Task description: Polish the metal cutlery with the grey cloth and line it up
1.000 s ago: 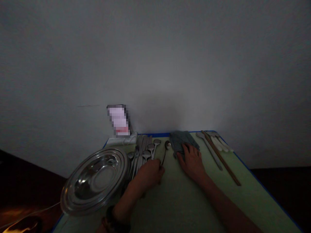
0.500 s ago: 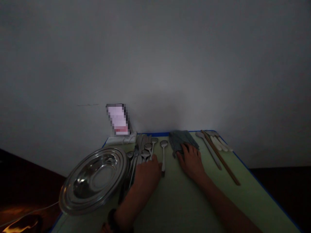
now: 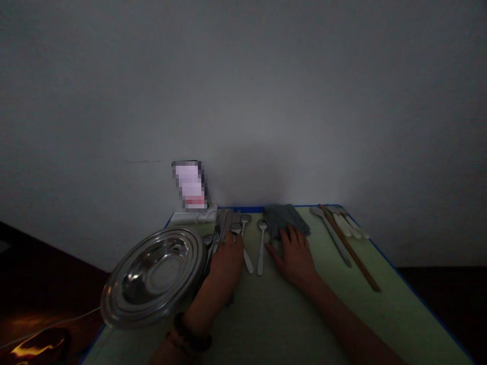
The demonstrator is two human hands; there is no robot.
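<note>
My left hand (image 3: 226,261) is over the cutlery to the left of centre, its fingers stretched forward onto several metal spoons. One spoon's bowl (image 3: 236,228) shows just beyond the fingertips; their exact contact is hidden. Right of this hand lie two metal spoons, one slanted (image 3: 248,261) and one nearly straight (image 3: 261,248), bowls pointing to the wall. My right hand (image 3: 294,253) rests with fingers apart on the near edge of a folded grey cloth (image 3: 285,218), its thumb spread toward the straight spoon.
A shiny metal basin (image 3: 114,304) stands at the table's left, beside the cutlery. A phone (image 3: 192,185) leans on the wall above a white object (image 3: 180,218). At right lie a long-handled spoon (image 3: 335,238), wooden chopsticks (image 3: 353,256) and white-handled cutlery (image 3: 348,225).
My left hand has shifted left, uncovering the slanted spoon's handle, and its fingers reach further over the cutlery. My right hand stays at the cloth. The view has turned slightly.
</note>
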